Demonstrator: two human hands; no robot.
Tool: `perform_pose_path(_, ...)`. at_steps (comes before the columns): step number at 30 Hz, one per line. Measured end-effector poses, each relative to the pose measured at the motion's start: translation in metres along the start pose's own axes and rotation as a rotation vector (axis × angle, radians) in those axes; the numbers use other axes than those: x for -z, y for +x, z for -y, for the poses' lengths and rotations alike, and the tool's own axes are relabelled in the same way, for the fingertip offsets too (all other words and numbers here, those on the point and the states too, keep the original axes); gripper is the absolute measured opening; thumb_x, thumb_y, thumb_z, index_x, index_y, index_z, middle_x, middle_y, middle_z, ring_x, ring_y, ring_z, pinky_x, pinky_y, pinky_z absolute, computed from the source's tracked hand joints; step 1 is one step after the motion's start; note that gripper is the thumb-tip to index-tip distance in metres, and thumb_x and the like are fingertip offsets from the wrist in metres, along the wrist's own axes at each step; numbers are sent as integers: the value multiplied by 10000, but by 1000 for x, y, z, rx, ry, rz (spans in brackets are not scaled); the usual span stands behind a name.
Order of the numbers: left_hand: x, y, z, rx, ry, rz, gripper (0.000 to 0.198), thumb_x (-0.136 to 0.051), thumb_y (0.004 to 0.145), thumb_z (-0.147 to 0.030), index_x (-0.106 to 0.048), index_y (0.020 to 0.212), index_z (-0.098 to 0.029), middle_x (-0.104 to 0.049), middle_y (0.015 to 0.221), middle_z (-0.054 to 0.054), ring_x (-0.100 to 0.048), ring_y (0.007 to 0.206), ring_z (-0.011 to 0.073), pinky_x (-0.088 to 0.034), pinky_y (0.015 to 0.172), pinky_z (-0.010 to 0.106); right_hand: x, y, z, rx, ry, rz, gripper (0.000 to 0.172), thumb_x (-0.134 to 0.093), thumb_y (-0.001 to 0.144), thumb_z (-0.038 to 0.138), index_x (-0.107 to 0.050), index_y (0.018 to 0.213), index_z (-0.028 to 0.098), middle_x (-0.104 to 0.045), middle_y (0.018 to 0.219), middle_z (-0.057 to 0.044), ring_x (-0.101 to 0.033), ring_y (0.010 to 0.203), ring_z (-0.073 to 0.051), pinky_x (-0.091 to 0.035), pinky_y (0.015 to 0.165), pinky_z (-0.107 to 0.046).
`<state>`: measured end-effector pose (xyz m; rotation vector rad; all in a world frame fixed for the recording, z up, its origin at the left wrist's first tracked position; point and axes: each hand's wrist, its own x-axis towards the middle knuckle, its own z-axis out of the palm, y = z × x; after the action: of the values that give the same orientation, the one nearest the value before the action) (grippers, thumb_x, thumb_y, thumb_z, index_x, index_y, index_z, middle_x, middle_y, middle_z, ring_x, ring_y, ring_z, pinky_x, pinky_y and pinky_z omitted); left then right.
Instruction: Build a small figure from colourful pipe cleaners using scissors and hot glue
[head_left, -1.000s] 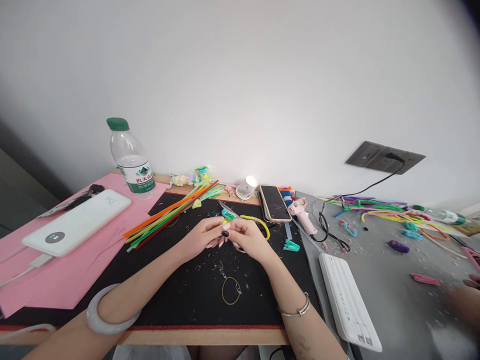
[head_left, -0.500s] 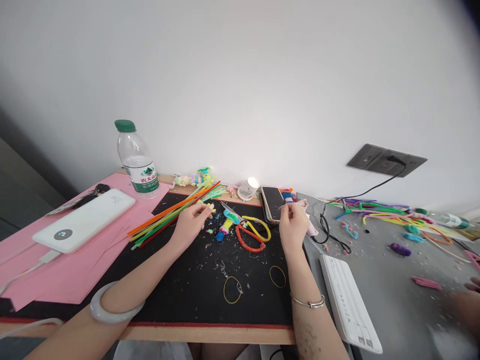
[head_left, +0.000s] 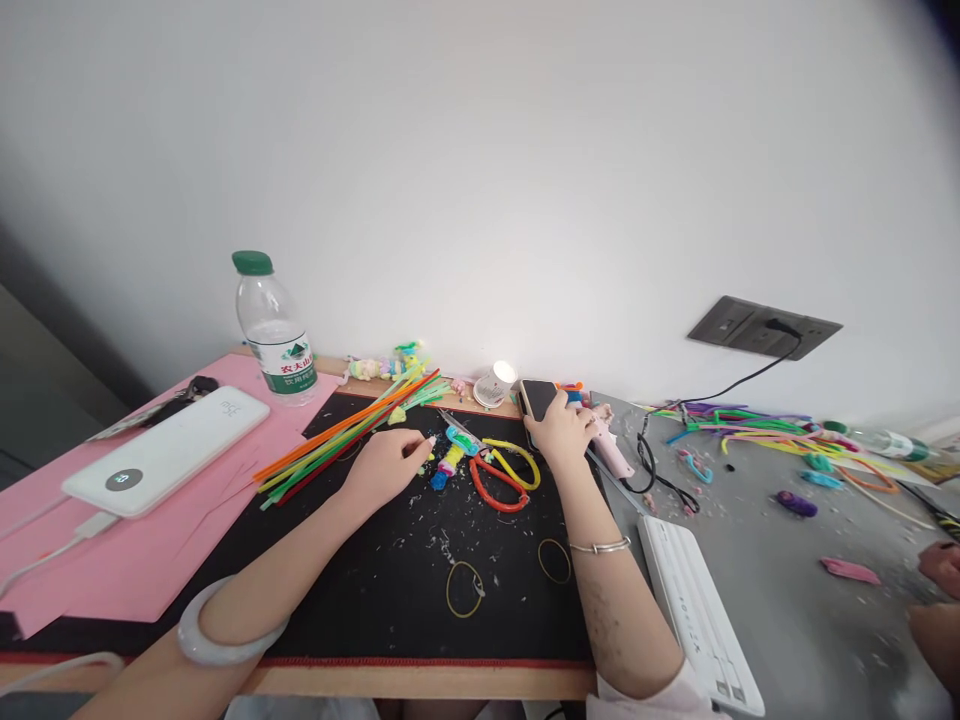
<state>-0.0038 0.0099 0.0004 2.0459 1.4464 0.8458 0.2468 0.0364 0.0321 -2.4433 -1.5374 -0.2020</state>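
- Here's the black mat point(head_left: 360, 600), filling the lower centre of the frame under both forearms;
- pink paper point(head_left: 150, 570) covers the lower left; a white power bank point(head_left: 172, 450) lies across it, cable attached;
- up and right of that, a bundle of coloured stems point(head_left: 345, 435) fans out, left of centre; the bottle point(head_left: 281, 345) with its green cap stands behind;
- now the left hand point(head_left: 386, 465), just left of centre, fingers curled in, thumb and forefinger tips brought together; whether something small is pinched there, I cannot tell;
- and the right hand point(head_left: 561, 430), right of centre, fingers spread over the phone point(head_left: 536, 398), thumb along its left edge; the phone lies flat near the wall;
- between the hands, the scissors point(head_left: 502, 507), one handle red, one yellow;
- beside their blades, a small coloured craft piece point(head_left: 452, 458), blue-ended and yellow-middled, near the left fingertips;
- smallest, a rubber band point(head_left: 448, 592) lies at lower centre.
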Motion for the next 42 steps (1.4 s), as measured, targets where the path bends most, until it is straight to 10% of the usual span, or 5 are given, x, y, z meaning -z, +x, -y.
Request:
perform_pose_path(12,0,0,0,-9,-32,-17,376,-427,868,-397,-368,555,-198,-433,539,-28,-394,533,131,-258,547,262,1,22,4,-72,4,55,733,-667,686,390,-369,1252,33,-604,1139,-257,-448,1191,-410,-276,940,-519)
perform_pose_path(42,1,-1,1,52,3,-28,361,-408,878,-409,-468,590,-200,-468,554,-24,-427,541,139,-262,539,262,-4,13,-2,10,-50,-1,513,-621,752,414,-435,1091,77,-621,1111,-254,-464,1191,-380,-165,1013,-536)
